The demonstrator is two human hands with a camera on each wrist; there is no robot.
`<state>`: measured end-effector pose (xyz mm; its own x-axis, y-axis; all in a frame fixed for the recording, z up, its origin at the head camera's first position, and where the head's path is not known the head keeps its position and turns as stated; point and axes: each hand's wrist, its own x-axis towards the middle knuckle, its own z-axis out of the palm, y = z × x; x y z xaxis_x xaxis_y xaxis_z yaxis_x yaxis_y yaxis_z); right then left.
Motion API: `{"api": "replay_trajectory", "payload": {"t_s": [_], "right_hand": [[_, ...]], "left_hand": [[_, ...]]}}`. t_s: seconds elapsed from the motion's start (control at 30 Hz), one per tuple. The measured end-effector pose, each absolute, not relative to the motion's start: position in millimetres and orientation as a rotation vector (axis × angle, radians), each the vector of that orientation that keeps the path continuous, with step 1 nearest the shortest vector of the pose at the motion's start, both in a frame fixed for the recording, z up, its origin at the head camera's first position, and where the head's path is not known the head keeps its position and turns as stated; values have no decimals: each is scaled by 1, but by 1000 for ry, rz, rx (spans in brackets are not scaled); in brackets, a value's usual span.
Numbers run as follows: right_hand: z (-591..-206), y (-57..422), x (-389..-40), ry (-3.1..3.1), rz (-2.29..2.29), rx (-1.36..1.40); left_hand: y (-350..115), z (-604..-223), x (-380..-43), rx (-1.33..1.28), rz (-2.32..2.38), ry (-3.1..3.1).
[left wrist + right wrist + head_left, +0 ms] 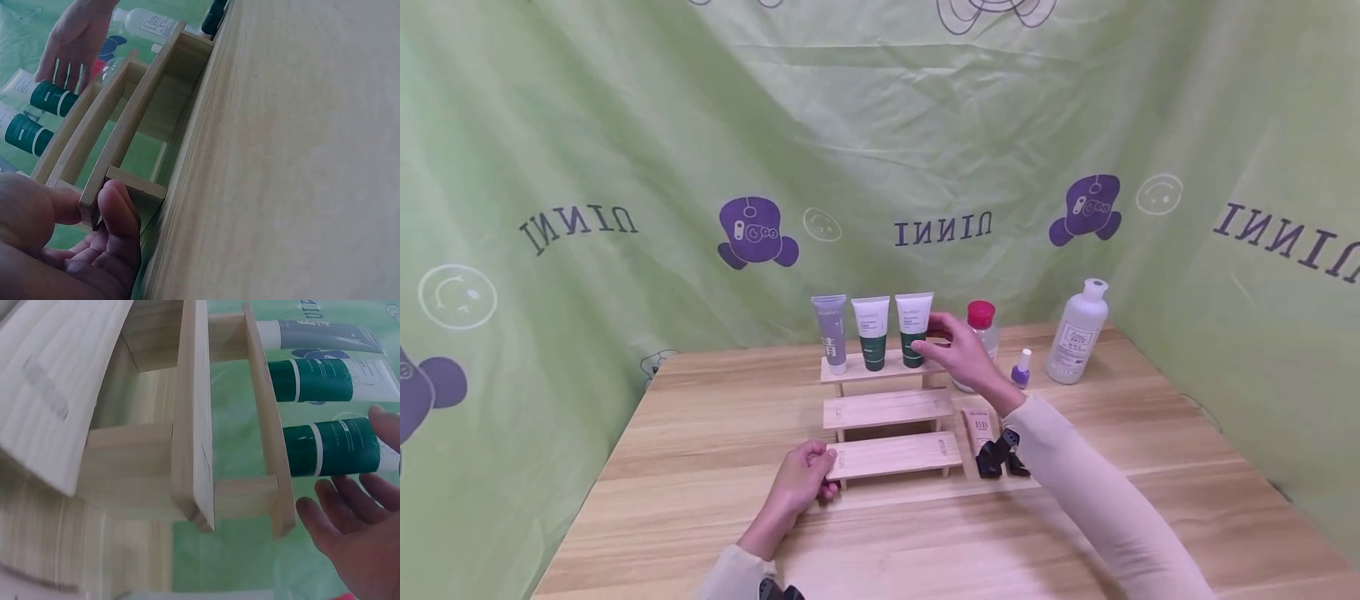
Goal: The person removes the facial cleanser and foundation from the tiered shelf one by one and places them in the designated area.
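A three-step wooden display stand (891, 456) sits on the table. At the left end of its lowest step, my left hand (799, 479) pinches the board between thumb and fingers; the left wrist view shows this grip closely. On the top step stand a grey-purple tube (830, 333) and two white-and-green tubes, the middle one (872, 333) and the right one (914, 321). Beside the right tube is my right hand (964, 354), its thumb overlapping the tube's front. In the right wrist view its fingers are spread loosely, with fingertips (340, 481) right at the tube's side.
Right of the stand lie a BB cream tube (979, 429) and, behind it, a clear bottle with a red cap (981, 314). A small purple bottle (1021, 375) and a tall white bottle (1077, 337) stand farther right. Green printed cloth (850, 150) hangs around the wooden table (700, 467).
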<state>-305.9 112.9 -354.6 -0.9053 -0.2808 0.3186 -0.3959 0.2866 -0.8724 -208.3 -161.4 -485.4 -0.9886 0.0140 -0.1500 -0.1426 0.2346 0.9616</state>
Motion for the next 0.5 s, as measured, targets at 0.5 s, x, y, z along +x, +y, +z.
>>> {"api": "replay_trajectory", "payload": {"t_s": [0.5], "right_hand": [[-383, 108, -329, -2402, 1652, 562]], "left_hand": [[-162, -486, -208, -121, 1847, 2382]]}}
